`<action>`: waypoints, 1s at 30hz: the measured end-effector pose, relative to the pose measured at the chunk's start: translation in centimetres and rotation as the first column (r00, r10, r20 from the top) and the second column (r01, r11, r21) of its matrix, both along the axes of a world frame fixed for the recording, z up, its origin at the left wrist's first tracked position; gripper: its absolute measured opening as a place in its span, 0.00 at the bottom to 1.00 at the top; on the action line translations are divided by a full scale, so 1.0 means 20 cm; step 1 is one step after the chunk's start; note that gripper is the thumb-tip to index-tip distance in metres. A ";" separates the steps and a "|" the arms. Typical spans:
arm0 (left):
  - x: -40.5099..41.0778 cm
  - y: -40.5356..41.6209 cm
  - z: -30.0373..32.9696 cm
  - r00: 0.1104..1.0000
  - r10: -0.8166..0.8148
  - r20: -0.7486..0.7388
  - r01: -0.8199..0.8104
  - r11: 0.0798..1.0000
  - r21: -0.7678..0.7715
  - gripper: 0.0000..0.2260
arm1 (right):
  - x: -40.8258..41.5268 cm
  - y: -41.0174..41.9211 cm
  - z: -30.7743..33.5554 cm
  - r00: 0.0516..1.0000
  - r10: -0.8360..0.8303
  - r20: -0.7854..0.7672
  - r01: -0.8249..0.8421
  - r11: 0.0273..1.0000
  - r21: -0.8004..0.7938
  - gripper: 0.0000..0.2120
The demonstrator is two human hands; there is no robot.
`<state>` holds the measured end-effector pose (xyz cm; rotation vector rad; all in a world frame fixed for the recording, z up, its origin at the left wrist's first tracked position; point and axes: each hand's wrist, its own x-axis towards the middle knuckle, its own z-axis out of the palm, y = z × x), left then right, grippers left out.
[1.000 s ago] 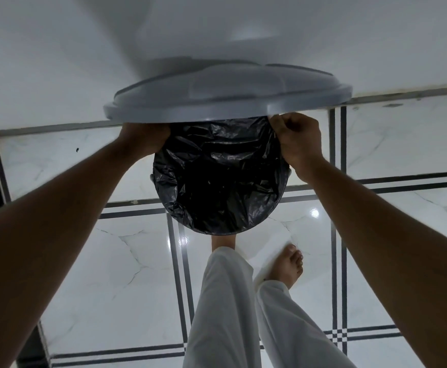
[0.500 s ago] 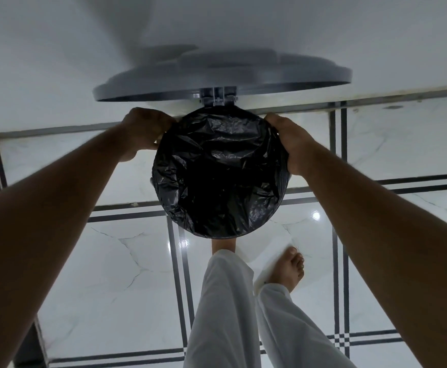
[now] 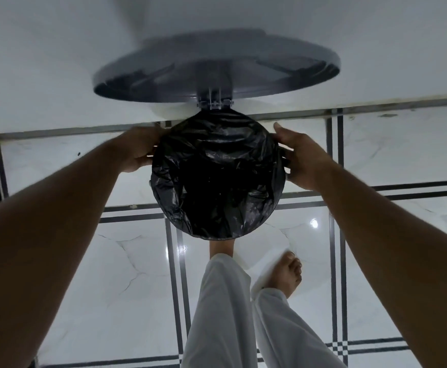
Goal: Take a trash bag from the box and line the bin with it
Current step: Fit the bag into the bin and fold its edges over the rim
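The bin's walls are hidden: seen from straight above, only its round mouth shows, wholly covered by the black bag. The bag's inside is too dark to tell its depth. The lid is blurred; it stands raised on its hinge at the bin's far edge, its underside tipped toward the camera. The bin stands upright on the floor, its long axis running straight away from the camera, mouth up.

The left hand is at the left rim; its fingertips are hidden behind the bag's edge, so I cannot tell whether it grips. The right hand lies against the right rim, fingers curled down over the bag's folded edge, thumb out toward the wall.

One foot is half hidden under the bin's near edge; the other foot stands just beside it on the pale tiles. White trousers are cut off at the bottom.
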<state>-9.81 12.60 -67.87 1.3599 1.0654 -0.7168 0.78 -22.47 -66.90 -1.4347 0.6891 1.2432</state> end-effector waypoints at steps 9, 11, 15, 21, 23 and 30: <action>-0.53 -0.21 0.26 0.881 0.471 -0.027 -0.471 0.882 0.031 0.21 | -0.46 -0.12 0.16 0.946 -0.283 0.157 0.312 0.925 -0.218 0.17; -0.66 -0.30 0.30 0.858 0.510 -0.057 -0.509 0.860 0.033 0.28 | -0.59 -0.12 0.17 0.933 -0.341 0.117 0.360 0.900 -0.247 0.17; -0.85 -0.44 0.31 0.815 0.576 -0.068 -0.578 0.816 -0.011 0.23 | -0.77 -0.11 0.21 0.891 -0.453 0.016 0.445 0.869 -0.217 0.16; -0.85 -0.57 0.35 0.795 0.607 0.012 -0.606 0.794 -0.037 0.19 | -0.80 -0.06 0.24 0.851 -0.524 0.037 0.518 0.824 -0.228 0.12; -0.82 -0.58 0.36 0.779 0.627 0.022 -0.627 0.779 0.001 0.17 | -0.80 -0.04 0.24 0.846 -0.531 0.038 0.525 0.819 -0.234 0.11; -0.88 -0.58 0.35 0.675 0.737 -0.020 -0.737 0.675 -0.017 0.03 | -0.83 -0.04 0.23 0.789 -0.611 -0.066 0.591 0.784 -0.188 0.16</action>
